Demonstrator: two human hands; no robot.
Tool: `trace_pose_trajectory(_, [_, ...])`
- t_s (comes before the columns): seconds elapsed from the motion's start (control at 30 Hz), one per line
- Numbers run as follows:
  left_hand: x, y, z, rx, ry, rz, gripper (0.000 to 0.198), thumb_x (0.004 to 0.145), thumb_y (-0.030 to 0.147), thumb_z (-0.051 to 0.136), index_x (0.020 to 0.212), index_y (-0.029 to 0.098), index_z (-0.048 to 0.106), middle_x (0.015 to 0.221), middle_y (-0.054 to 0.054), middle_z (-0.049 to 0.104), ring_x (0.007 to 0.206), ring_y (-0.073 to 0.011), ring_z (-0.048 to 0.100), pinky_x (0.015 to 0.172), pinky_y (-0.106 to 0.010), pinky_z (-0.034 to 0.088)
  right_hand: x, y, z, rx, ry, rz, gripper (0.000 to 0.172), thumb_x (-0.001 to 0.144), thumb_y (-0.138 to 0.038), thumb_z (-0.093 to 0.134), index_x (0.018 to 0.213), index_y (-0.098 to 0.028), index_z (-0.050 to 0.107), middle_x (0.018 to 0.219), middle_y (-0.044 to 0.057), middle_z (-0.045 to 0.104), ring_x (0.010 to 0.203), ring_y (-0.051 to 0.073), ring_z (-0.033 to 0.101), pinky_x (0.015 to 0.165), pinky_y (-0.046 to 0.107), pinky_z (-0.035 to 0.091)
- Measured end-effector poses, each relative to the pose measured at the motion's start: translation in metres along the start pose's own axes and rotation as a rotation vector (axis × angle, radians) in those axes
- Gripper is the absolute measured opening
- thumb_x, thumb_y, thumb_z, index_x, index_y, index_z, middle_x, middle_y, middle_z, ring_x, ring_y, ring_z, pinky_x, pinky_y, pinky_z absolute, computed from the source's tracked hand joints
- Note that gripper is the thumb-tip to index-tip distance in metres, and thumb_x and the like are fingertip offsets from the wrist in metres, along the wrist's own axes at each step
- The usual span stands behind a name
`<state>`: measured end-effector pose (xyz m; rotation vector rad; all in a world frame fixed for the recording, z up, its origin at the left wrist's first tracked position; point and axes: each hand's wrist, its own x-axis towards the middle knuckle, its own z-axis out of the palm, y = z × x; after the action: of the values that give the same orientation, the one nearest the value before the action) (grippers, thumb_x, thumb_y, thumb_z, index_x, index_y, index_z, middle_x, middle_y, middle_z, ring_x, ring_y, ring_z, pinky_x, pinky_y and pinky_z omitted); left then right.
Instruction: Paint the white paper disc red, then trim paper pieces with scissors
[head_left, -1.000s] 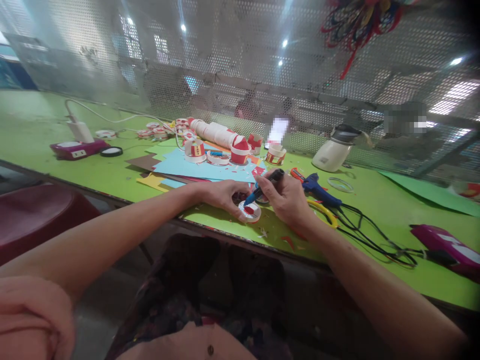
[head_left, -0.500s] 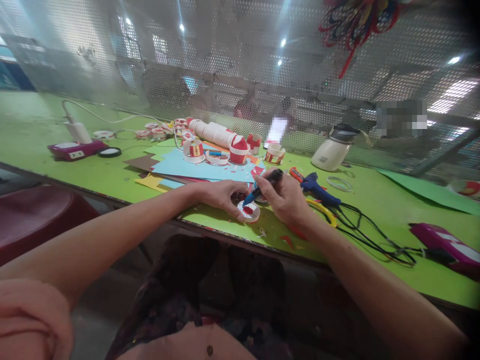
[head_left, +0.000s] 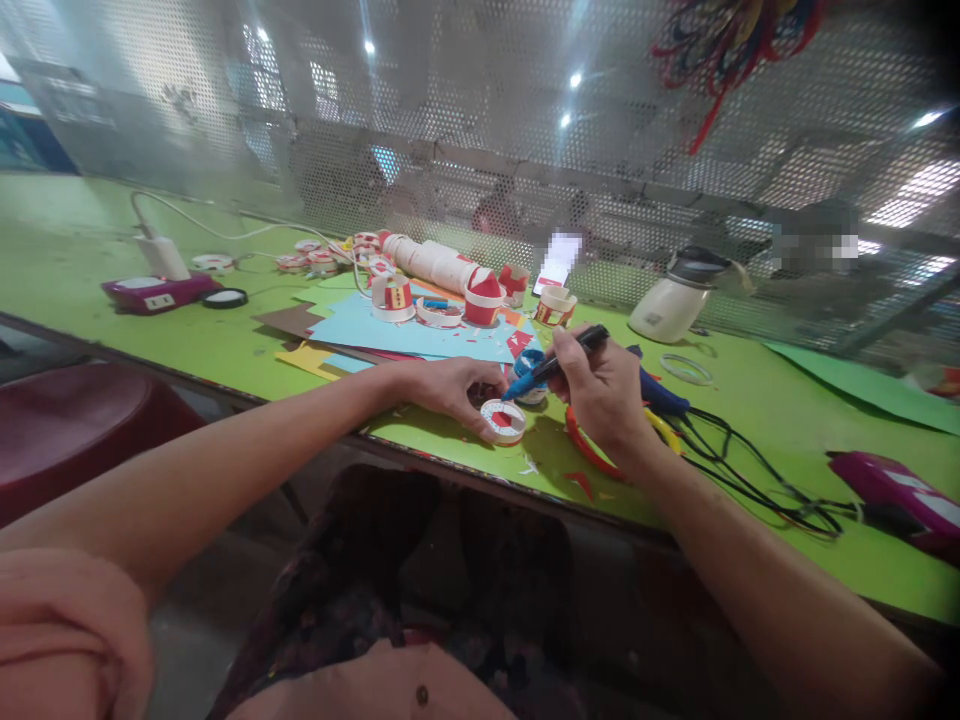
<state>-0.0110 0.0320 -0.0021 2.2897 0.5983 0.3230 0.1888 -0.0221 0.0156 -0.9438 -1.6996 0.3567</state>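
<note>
My left hand [head_left: 448,388] rests on the green table [head_left: 225,345] near its front edge, fingers pinched on a small white paper ring with a red centre [head_left: 503,420]. My right hand [head_left: 604,385] is closed round a black pen with a blue tip [head_left: 553,363]. The tip hangs a little above and to the right of the ring, over a blue tape roll [head_left: 530,366]. Red scissor handles [head_left: 585,452] lie under my right wrist.
Coloured paper sheets [head_left: 405,335] with several red-and-white paper rings [head_left: 481,295] lie behind my hands. A blue glue gun [head_left: 660,395] and black cables [head_left: 750,475] lie to the right. A white appliance [head_left: 675,295], a magenta box [head_left: 161,292] and a mesh screen stand further back.
My right hand has lifted the pen off the ring's centre and drawn it up and to the right. My left hand still holds the ring in place.
</note>
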Motion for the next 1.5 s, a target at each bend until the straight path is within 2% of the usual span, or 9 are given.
trace_pose_trajectory(0.23, [-0.0003,0.0014,-0.0013,0.014,-0.013,0.027,0.048,0.063,0.048,0.075,0.095,0.017,0.056,0.09,0.0,0.052,0.084,-0.0163,0.047,0.074,-0.027,0.037,-0.0028,-0.0052,0.0021,-0.059,-0.027,-0.02,0.039,0.089,-0.046,0.055,0.064,-0.017,0.052,0.047,-0.005,0.048,0.041,0.006,0.041,0.042,0.021,0.035])
trace_pose_trajectory(0.63, [0.0005,-0.0022,-0.0005,0.022,-0.021,0.04,0.045,0.064,0.046,0.074,0.095,0.018,0.055,0.091,-0.001,0.051,0.085,-0.017,0.046,0.076,-0.028,0.037,-0.0043,-0.0037,0.0048,-0.058,-0.085,-0.001,0.037,0.087,-0.048,0.056,0.069,-0.016,0.055,0.049,-0.003,0.052,0.043,0.007,0.044,0.044,0.023,0.036])
trace_pose_trajectory(0.9, [0.0013,-0.0031,0.0002,0.007,-0.02,0.046,0.043,0.064,0.044,0.075,0.091,0.018,0.054,0.087,0.0,0.049,0.08,-0.0152,0.043,0.072,-0.026,0.036,-0.0059,-0.0026,0.0051,-0.036,-0.091,0.022,0.036,0.087,-0.049,0.057,0.072,-0.017,0.055,0.05,-0.004,0.051,0.044,0.008,0.043,0.044,0.023,0.035])
trace_pose_trajectory(1.17, [0.0012,-0.0016,0.0001,0.015,-0.016,0.032,0.044,0.063,0.045,0.075,0.09,0.018,0.053,0.086,0.0,0.048,0.08,-0.0151,0.043,0.072,-0.026,0.036,-0.0022,-0.0065,0.0043,-0.112,-0.127,0.014,0.042,0.087,-0.052,0.054,0.066,-0.017,0.053,0.047,-0.003,0.05,0.042,0.008,0.043,0.042,0.023,0.034])
trace_pose_trajectory(1.5, [0.0008,0.0024,-0.0002,0.055,-0.01,0.03,0.045,0.064,0.046,0.074,0.091,0.017,0.054,0.088,0.0,0.049,0.083,-0.0159,0.044,0.073,-0.026,0.035,-0.004,-0.0049,0.01,-0.06,-0.041,0.07,0.043,0.08,-0.054,0.064,0.061,-0.018,0.048,0.046,-0.005,0.046,0.041,0.008,0.039,0.041,0.024,0.03])
